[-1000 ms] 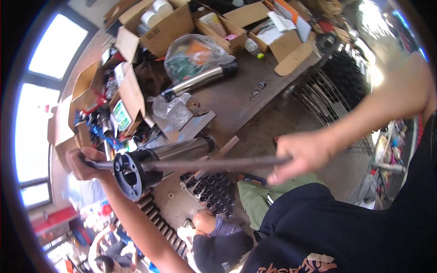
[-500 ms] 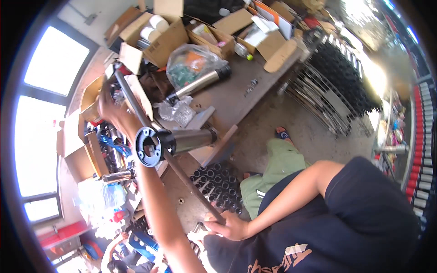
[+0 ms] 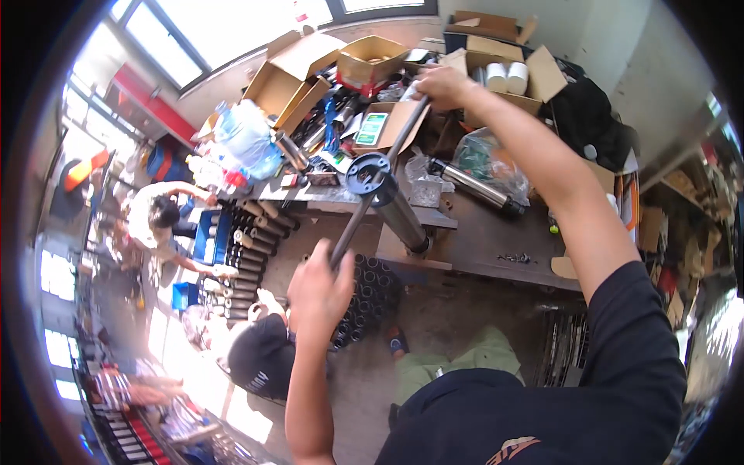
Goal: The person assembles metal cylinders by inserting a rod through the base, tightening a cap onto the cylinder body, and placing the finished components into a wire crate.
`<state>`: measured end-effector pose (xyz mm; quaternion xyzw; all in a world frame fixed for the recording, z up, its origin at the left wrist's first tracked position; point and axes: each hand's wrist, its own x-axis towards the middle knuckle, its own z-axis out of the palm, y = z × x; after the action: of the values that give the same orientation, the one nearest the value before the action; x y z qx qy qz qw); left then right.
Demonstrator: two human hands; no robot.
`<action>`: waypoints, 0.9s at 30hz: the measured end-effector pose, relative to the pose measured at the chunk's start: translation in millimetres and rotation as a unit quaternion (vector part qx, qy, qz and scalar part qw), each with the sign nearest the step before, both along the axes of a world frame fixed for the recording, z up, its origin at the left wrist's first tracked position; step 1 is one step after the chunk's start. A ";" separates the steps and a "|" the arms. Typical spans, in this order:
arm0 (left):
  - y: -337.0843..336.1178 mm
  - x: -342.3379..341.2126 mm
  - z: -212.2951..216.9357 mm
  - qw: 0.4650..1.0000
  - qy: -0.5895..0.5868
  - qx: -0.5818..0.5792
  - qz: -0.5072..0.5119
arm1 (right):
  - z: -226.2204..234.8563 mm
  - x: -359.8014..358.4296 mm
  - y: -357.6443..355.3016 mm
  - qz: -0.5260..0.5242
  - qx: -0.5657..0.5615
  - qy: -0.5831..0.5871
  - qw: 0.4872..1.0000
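Note:
My right hand is closed round the far end of a long dark metal bar. At the bar's near end is my left hand, somewhat blurred, its fingers wrapped about it. Between the hands, the bar crosses a metal cylinder at its upper end, beside a round black flange with holes. The cylinder leans over the front edge of the workbench; how it is held there is hidden. Behind it on the bench lie a second metal cylinder and crumpled clear plastic.
The workbench carries open cardboard boxes, a bag of green and orange parts and a large clear bottle. Black tubes stand on the floor below. At left, two people work near rows of cylinders.
My hands have swapped ends of the bar: the right now holds the far end, the left the near one. The view has swung left, bringing other people into sight.

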<state>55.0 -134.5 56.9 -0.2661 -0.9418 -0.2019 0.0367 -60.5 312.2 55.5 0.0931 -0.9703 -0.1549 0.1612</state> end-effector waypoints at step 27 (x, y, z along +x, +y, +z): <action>61.6 -222.5 -75.1 0.871 0.386 0.168 -0.253 | 16.3 281.1 -184.3 -0.631 -0.062 0.044 0.772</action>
<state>-167.5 -73.0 -18.2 -0.5416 -0.7054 -0.2406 0.3888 220.5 128.0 71.8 -0.5569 -0.8106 -0.1649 0.0748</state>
